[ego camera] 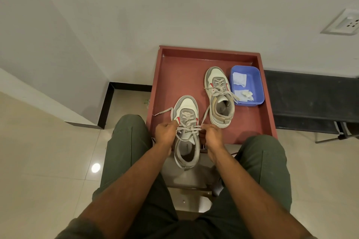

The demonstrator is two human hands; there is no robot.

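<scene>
Two white and grey sneakers with red accents stand on a reddish-brown tray table (194, 60). The near sneaker (186, 114) hangs over the table's front edge between my hands. My left hand (165, 132) pinches the lace (189, 128) at the shoe's left side. My right hand (210, 136) pinches the same lace at its right side. Loose lace ends trail out to the left and up to the right. The far sneaker (218, 97) stands farther back on the right, its laces loose.
A blue plastic tub (254, 85) with white cloths sits at the table's right, beside the far sneaker. My knees in green trousers flank the table. A dark bench (310, 99) lies to the right, white walls behind, tiled floor on the left.
</scene>
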